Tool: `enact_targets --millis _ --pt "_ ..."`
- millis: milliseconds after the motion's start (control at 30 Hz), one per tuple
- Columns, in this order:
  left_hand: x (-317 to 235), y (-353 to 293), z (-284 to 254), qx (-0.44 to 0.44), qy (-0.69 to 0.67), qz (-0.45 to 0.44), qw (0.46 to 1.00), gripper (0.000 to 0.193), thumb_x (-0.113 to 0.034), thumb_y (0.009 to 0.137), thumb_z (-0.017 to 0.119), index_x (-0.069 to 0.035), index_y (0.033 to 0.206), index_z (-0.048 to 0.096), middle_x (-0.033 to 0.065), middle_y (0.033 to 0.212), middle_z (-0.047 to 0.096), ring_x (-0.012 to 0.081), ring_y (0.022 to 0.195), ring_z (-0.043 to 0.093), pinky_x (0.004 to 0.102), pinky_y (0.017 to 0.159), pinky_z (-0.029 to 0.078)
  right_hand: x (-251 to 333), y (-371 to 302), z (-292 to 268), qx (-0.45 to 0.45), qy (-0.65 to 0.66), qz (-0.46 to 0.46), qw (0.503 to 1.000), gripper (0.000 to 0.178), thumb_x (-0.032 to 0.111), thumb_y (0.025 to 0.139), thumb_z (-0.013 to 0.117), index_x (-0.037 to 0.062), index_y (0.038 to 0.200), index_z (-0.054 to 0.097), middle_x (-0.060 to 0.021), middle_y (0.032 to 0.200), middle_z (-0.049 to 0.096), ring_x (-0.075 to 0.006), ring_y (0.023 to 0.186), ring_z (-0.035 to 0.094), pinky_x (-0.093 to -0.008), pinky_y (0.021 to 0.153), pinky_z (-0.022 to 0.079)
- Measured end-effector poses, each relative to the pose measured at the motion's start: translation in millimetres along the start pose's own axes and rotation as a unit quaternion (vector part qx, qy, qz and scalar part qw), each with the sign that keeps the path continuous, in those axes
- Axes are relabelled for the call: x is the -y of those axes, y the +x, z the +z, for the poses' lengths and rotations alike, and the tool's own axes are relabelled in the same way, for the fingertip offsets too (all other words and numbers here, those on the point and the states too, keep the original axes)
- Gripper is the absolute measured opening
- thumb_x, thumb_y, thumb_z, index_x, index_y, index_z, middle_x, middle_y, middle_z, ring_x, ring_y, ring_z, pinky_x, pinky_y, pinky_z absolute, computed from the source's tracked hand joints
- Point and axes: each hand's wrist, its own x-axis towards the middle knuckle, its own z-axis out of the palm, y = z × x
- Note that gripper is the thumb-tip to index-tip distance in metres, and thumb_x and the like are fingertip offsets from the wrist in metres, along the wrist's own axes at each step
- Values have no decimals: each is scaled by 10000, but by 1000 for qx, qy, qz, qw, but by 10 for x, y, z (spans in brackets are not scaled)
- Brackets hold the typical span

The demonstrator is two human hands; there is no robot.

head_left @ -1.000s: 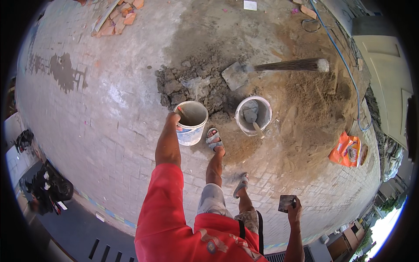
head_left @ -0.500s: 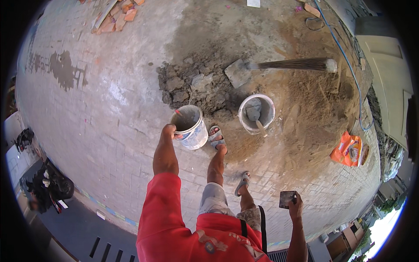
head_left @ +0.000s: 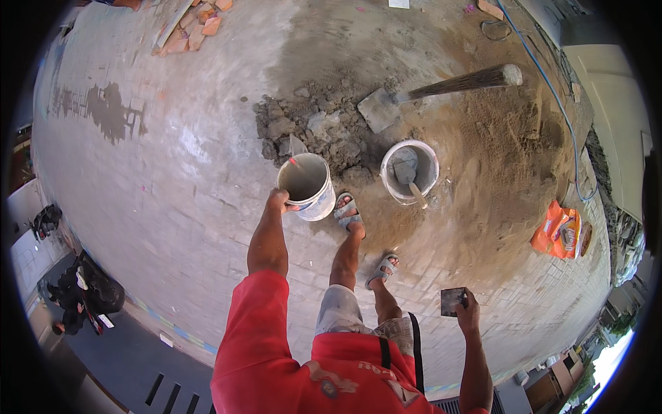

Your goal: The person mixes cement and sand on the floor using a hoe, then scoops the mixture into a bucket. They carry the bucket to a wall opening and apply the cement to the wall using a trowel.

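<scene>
My left hand (head_left: pixel 281 201) is closed on the rim of a white bucket (head_left: pixel 316 206), which is tilted beside the mortar heap (head_left: pixel 331 124). A small red piece and a grey pointed blade (head_left: pixel 298 145) show at its far rim. Whether the blade is inside the bucket, I cannot tell. My right hand (head_left: pixel 469 314), at the lower right, holds a dark, flat, squarish piece (head_left: pixel 452 302) clear of the ground. Ahead of my feet stands a second white bucket (head_left: pixel 432 181), with a wooden-handled trowel (head_left: pixel 404 169) lying in grey mix inside it.
A flat metal blade (head_left: pixel 378 110) lies against the heap, beside a dark broom-like bundle (head_left: pixel 462 81). Sand (head_left: pixel 503 145) spreads to the right, with an orange bag (head_left: pixel 556 231) and blue hose (head_left: pixel 552 93). Broken bricks (head_left: pixel 189 31) lie far left; a motorcycle (head_left: pixel 100 290) stands lower left.
My left hand and its bucket have shifted slightly right in view, and a grey blade now shows past the rim. My right foot has stepped forward. The right hand still grips the dark piece.
</scene>
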Motion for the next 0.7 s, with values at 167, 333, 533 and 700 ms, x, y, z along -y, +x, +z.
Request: enact_targets --millis 167,333,533,700 --pt "619 -490 831 -74 65 181 979 426 61 810 410 -79 1201 507 177 1049 611 344 809 666 408 466 601 -743 -15 262 -4 137 8 991 540 56 699 550 -43 1228 510 -184 1042 610 -241 883 626 -345 757 515" --pt "1256 -539 1314 -83 249 304 916 517 83 763 491 -76 1255 478 172 1082 611 336 841 662 424 523 606 -954 109 482 71 368 45 926 603 75 733 591 -29 1310 449 -140 1051 592 -205 947 596 -319 787 500" --pt "2298 -728 2467 -9 328 227 917 623 52 764 506 -65 1362 374 241 1186 543 377 911 638 412 537 610 -1774 153 844 5 468 132 874 638 106 768 624 -19 1352 399 -146 1073 598 -219 929 603 -343 756 502" --pt "3009 -264 3487 19 450 226 864 636 69 765 479 -108 1369 384 214 1176 547 375 852 647 397 492 604 -2365 821 1314 -77 441 122 886 627 123 762 642 -24 1332 424 -158 993 631 -201 803 616 -313 636 503"
